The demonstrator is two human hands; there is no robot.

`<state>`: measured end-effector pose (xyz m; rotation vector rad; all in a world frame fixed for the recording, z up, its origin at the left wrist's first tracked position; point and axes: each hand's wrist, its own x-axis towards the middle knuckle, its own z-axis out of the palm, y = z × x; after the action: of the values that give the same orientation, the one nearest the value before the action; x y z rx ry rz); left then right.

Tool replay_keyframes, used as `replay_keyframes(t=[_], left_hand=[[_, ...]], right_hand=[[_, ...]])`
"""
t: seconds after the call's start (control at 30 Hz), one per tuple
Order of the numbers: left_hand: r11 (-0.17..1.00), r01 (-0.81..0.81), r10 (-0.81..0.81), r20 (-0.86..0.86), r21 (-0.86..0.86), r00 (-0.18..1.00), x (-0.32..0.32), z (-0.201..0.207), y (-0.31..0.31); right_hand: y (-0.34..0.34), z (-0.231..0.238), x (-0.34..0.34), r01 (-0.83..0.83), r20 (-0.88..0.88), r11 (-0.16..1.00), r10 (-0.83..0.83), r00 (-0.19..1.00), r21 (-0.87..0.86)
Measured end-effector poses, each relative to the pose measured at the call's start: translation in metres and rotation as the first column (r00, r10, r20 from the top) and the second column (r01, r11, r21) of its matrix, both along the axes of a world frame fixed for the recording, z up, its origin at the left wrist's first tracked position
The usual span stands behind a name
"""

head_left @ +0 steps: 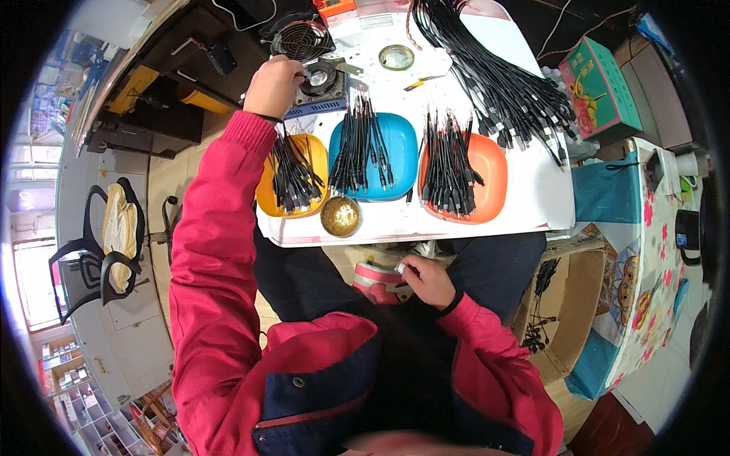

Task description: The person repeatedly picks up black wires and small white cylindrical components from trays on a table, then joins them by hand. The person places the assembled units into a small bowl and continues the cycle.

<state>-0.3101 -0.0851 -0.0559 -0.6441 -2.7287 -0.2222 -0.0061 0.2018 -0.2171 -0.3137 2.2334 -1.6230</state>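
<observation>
At the table's far left, my left hand (pixel 274 88) is closed with its knuckles up, beside a blue boxy device (pixel 313 104) topped by a dark round part. What its fingers hold, if anything, is hidden. Below the table edge, my right hand (pixel 430 281) pinches a small white piece, too small to name, over a red and white tub (pixel 372 283) between my knees. Bundles of short black cables lie in a yellow tray (pixel 268 196), a blue tray (pixel 397 144) and an orange tray (pixel 493 163). A small round tin (pixel 340 216) sits in front of the yellow and blue trays.
A fan (pixel 303 39) stands behind the device. Further right are a round glass dish (pixel 396 57), a yellow cutter knife (pixel 423 82) and a large bundle of long black cables (pixel 494 76). A cardboard box (pixel 566 319) with cables stands right; a chair (pixel 118 235) is left.
</observation>
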Motion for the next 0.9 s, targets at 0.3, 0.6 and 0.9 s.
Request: replay_keyframes(t=[0.3, 0.6, 0.9], left_hand=[[0.483, -0.122, -0.131, 0.209, 0.867, 0.969, 0.201, 0.063, 0.013], [-0.399, -0.44, -0.628, 0.11, 0.804, 0.77, 0.309, 0.055, 0.074], [-0.046, -0.539, -0.782, 0.305, 0.841, 0.544, 0.319, 0.022, 0.115]], right_hand=[[-0.009, 0.07, -0.001, -0.062, 0.113, 0.994, 0.071, 0.991, -0.087], [-0.049, 0.168, 0.014, -0.267, -0.463, 0.945, 0.154, 0.873, -0.188], [0.106, 0.207, 0.079, 0.338, -0.174, 0.853, -0.432, 0.885, -0.397]])
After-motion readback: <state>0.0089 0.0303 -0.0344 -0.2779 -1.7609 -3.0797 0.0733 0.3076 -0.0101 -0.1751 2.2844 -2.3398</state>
